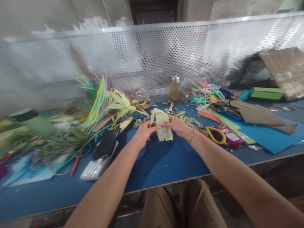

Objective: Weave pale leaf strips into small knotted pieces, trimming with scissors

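Observation:
Both hands meet over the middle of the blue tabletop (171,161), pinching one pale green, papery strip that looks like corn husk (163,120). My left hand (146,131) grips its left side, with thumb and fingers closed. From the right, my right hand (177,125) closes on the strip's other edge; a gold bracelet circles that wrist. The strip is folded over at the top and its lower end hangs free, slightly frayed. More husks (121,104) lie in a loose heap beyond my left hand. Yellow-handled scissors (215,134) rest just right of my right wrist.
At left are colourful pipe cleaners (97,101), a black phone (105,144) and tangled greenery (61,142). A lidded glass bottle (175,88) stands by the perforated metal screen (156,57). Rightward lie a magenta case (230,136), cardboard (258,112) and blue paper (268,136).

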### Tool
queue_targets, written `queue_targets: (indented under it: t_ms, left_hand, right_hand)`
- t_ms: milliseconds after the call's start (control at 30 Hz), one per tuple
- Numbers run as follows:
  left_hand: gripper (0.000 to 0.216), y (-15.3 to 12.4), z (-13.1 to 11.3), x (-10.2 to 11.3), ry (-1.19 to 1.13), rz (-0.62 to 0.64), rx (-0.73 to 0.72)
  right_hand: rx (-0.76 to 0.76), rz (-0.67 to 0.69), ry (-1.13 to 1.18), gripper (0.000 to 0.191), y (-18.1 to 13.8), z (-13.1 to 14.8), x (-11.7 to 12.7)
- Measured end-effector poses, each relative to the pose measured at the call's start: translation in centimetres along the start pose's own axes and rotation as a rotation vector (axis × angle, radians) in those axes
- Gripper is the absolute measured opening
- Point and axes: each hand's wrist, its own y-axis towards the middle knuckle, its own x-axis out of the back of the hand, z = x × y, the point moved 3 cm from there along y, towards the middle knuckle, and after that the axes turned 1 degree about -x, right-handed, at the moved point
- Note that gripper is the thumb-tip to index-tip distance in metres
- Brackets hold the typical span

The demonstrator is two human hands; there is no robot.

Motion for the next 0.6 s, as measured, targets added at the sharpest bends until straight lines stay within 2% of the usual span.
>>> queue_targets:
  t_ms: [100, 300, 467, 600]
  left_hand:
    - [0.031, -0.2, -0.1, -0.2, 0.001, 0.026, 0.003]
    - [0.036, 0.4, 0.7, -0.2, -0.087, -0.016, 0.018]
    - [0.034, 0.7, 1.2, -0.3, -0.218, 0.021, 0.094]
    - [0.034, 0.6, 1.1, -0.3, -0.223, 0.019, 0.122]
  right_hand:
    - [0.008, 0.021, -0.008, 0.025, 0.0, 0.0, -0.2]
    - [-0.145, 0.031, 0.018, 0.024, -0.1, -0.4, -0.4]
    - [-0.154, 0.014, 0.004, 0.02, 0.1, -0.6, -0.1]
    - [-0.15, 0.015, 0.001, 0.022, 0.3, -0.7, 0.0]
